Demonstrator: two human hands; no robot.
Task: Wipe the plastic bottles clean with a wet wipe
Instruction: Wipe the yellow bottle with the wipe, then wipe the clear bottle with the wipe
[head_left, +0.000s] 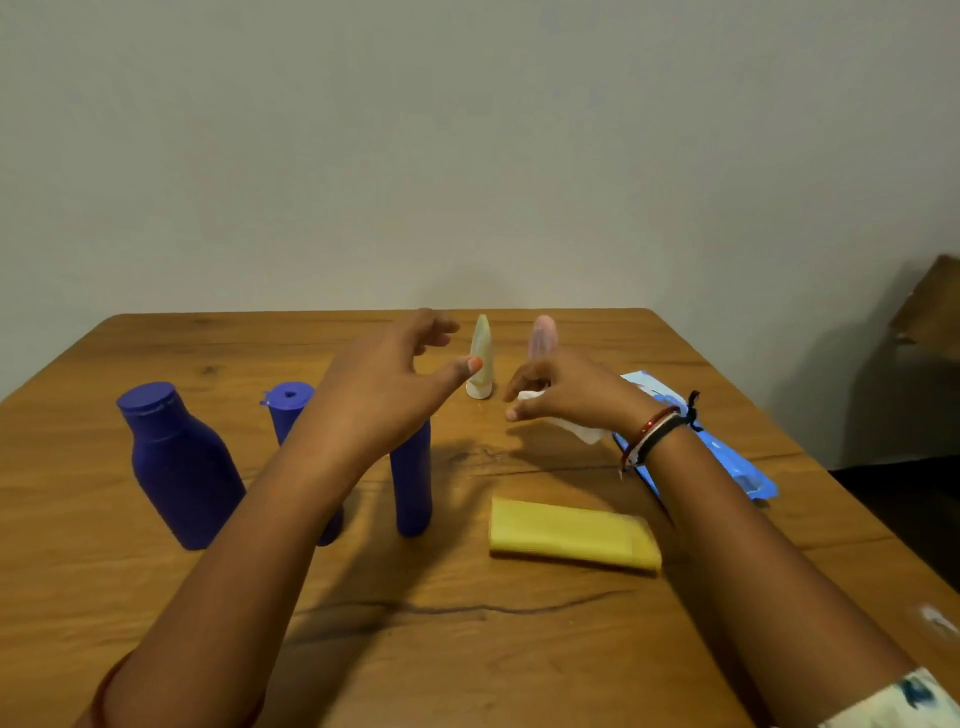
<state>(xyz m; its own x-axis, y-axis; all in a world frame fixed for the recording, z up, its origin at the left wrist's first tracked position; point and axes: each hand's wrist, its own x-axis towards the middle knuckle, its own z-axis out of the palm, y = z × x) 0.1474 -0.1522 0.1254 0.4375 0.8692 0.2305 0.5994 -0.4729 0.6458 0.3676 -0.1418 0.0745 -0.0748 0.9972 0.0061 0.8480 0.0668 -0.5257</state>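
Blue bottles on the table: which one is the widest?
The broad blue bottle at the far left, with sloping shoulders and a flat cap. The middle bottle and the slim bottle beside it are narrower.

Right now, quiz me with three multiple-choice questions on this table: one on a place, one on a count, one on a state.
1. Where does the yellow cloth lie?
A. Right of the blue bottles
B. Left of them
C. Under the pack

2. How many blue bottles stand on the table?
A. One
B. Three
C. Five

3. What does the right hand hold?
A. Nothing
B. A bottle
C. A white wipe

Answers: A, the cloth lies flat right of the bottles; B, wide bottle plus two slim; C, fingers pinch the wipe while the left hand is empty.
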